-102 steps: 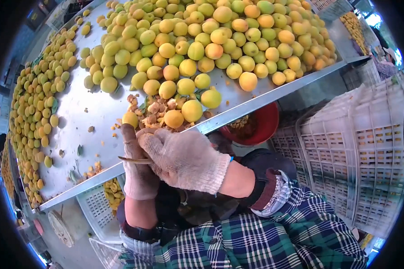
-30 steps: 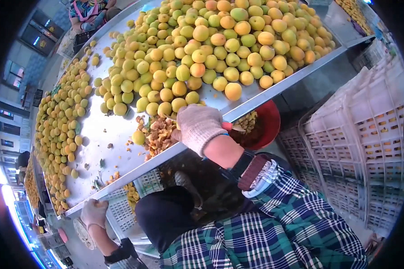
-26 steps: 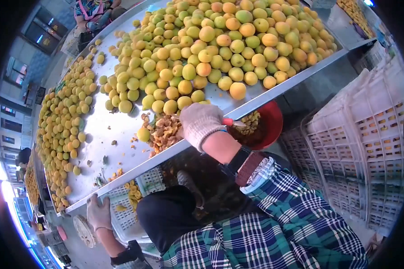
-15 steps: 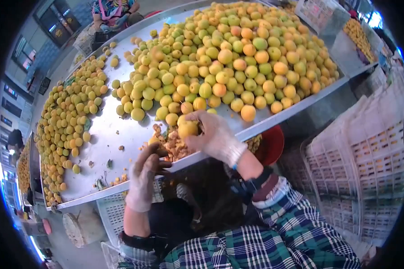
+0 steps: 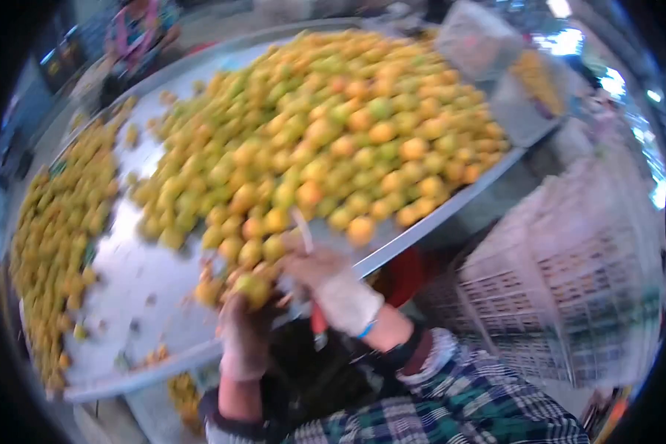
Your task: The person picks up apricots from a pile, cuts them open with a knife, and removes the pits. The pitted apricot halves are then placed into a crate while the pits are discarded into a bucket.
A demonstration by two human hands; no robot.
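Observation:
My left hand [image 5: 246, 337], in a pale glove, is closed around a yellow-green apricot [image 5: 253, 290] at the near edge of the metal table [image 5: 163, 296]. My right hand [image 5: 334, 287], gloved as well, is just right of it, its fingers wrapped round a slim tool with a red handle [image 5: 318, 320]. A pale, narrow end of the tool sticks up above the fingers; blur hides its exact kind. Whole apricots [image 5: 311, 159] lie heaped right behind both hands. Small orange pieces show at the table edge, partly hidden by the hands.
A second group of apricots [image 5: 59, 222] spreads along the table's left side. White plastic crates [image 5: 562, 274] stand stacked at the right, and a red tub [image 5: 407, 275] is under the table edge. Another person [image 5: 137, 37] sits beyond the far left edge.
The view has swung and blurred. The apricot that my right hand held is gone from it; my left hand, open before, now grips one. A red-handled tool now shows in my right hand.

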